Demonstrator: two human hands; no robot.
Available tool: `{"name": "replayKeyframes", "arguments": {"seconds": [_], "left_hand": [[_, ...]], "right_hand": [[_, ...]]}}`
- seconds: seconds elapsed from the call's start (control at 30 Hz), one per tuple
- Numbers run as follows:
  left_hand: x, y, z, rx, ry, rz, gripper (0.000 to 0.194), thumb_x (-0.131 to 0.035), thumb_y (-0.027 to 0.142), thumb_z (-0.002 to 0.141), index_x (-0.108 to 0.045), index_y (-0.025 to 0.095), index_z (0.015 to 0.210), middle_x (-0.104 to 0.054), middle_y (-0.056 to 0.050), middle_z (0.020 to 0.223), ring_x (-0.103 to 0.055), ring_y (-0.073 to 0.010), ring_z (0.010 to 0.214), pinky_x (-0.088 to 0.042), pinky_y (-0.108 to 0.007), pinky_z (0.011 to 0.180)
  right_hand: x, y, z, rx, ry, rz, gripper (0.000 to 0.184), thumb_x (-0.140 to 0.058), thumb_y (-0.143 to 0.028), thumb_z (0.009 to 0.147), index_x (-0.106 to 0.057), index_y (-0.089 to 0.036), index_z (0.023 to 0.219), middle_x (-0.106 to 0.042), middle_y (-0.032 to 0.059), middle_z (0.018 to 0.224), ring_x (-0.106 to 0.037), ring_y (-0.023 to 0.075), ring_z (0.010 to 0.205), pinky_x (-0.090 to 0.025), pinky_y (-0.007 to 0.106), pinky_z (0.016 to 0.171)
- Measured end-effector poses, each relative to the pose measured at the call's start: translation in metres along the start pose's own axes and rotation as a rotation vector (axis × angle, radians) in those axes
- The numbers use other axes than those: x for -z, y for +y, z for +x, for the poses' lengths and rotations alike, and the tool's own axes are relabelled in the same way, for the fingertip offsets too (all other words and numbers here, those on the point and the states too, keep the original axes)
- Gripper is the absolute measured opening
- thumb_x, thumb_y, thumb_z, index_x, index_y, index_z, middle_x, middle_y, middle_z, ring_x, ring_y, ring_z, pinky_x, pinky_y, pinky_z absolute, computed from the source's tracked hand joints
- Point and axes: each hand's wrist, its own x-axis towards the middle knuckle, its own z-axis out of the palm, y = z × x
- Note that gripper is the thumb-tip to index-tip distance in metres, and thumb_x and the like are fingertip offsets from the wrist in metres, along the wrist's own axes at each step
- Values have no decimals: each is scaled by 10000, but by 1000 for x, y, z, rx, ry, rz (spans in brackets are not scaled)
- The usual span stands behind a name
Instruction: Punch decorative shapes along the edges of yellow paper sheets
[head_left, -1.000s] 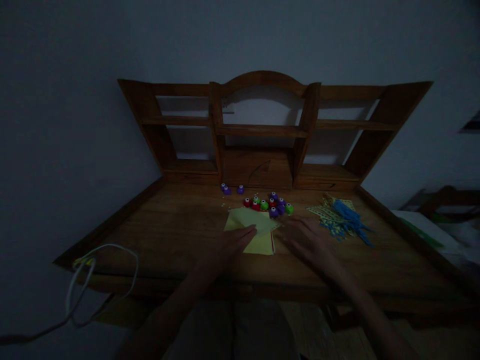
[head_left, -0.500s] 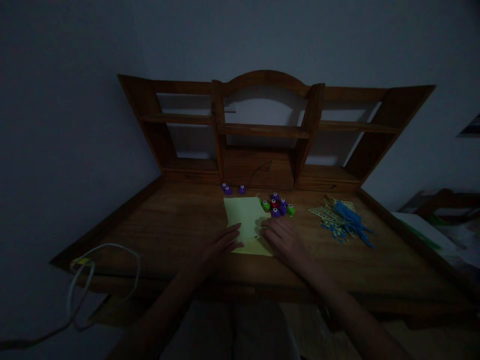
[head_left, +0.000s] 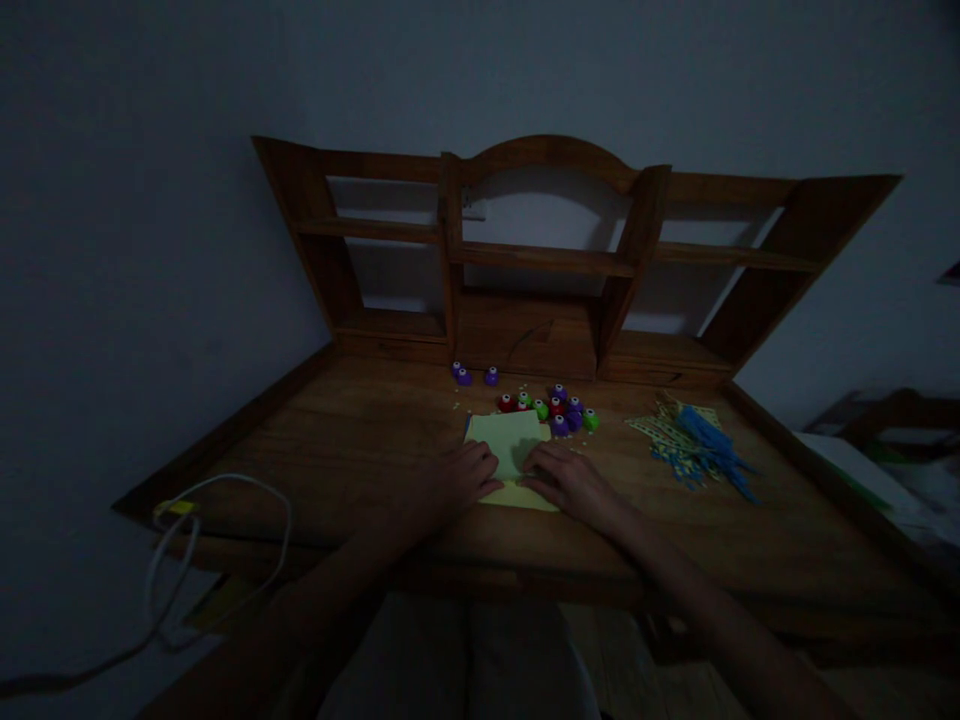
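Note:
A pale yellow-green sheet of paper [head_left: 508, 437] lies in front of me, over a yellower layer [head_left: 517, 495] that shows along the near side. A bit of blue peeks out at its far left corner. My left hand [head_left: 469, 472] has its fingers curled and closed on the sheet's left side. From the right, my right hand [head_left: 562, 480] grips the paper, thumb and fingers pinched near its lower part. Only a small gap separates the two hands. Just behind the paper stand several small craft punches in purple [head_left: 559, 425], green [head_left: 540, 409] and red [head_left: 506, 402].
More purple punches [head_left: 491, 376] stand toward the back. To the right lies a pile of punched yellow strips [head_left: 664, 430] and blue strips [head_left: 705, 440] with small scraps. A wooden shelf unit [head_left: 544, 262] backs the desk. A white cable [head_left: 289, 525] loops over the left front edge.
The paper's far edge has come nearer to me, uncovering red punches behind it. My left fingers, outstretched before, are now curled in on the paper. The view has shifted slightly.

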Motion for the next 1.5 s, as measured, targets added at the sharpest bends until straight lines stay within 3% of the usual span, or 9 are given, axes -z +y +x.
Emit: {"name": "replayKeyframes", "arguments": {"seconds": [0.27, 0.5, 0.73, 0.87, 1.13, 1.33, 1.5], "left_hand": [[2, -7, 11, -4, -50, -238, 322, -348, 412, 965, -584, 197, 923, -509, -23, 937, -510, -130, 826, -401, -246, 743], [-4, -21, 21, -63, -106, -319, 318, -353, 387, 968, -602, 191, 942, -532, -32, 917, -521, -140, 875, -411, -236, 780], [-14, -29, 24, -115, -135, -282, 292, -361, 352, 970, -602, 191, 931, -541, -32, 930, -521, -139, 862, -405, -232, 772], [-9, -29, 23, -161, -145, -274, 273, -342, 283, 978, -601, 200, 963, -563, -36, 973, -511, -145, 929, -402, -234, 812], [2, -27, 23, -127, -157, -292, 250, -360, 283, 970, -595, 200, 958, -561, -31, 945, -525, -137, 897, -420, -230, 813], [5, -24, 22, -92, -153, -304, 265, -362, 306, 968, -604, 204, 937, -548, -25, 928, -528, -134, 881, -424, -231, 808], [-4, -25, 23, -88, -147, -261, 284, -348, 338, 976, -596, 203, 943, -526, -23, 926, -519, -125, 822, -420, -225, 750]], "right_hand": [[0, 21, 16, -50, -146, 265, 121, -569, -286, 885, -613, -174, 868, -601, 22, 825, -549, 143, 737, -420, 238, 644], [-2, 34, 27, -146, -261, 311, 129, -602, -277, 836, -629, -151, 828, -616, 20, 772, -546, 136, 685, -398, 225, 593], [10, 26, 41, -138, -375, 340, 92, -615, -235, 804, -632, -145, 797, -588, -5, 699, -517, 119, 635, -391, 215, 578], [15, 24, 47, -129, -433, 333, 83, -611, -222, 801, -637, -144, 805, -596, 3, 722, -513, 124, 655, -398, 220, 596], [12, 37, 52, -74, -518, 370, 118, -576, -238, 839, -644, -142, 826, -603, 3, 737, -521, 127, 679, -406, 231, 634], [9, 41, 53, -72, -519, 326, 130, -591, -269, 833, -631, -147, 811, -580, -7, 715, -501, 119, 655, -392, 225, 613], [10, 38, 53, -94, -523, 273, 121, -580, -264, 834, -621, -151, 820, -574, -7, 710, -494, 121, 650, -374, 224, 585]]}}
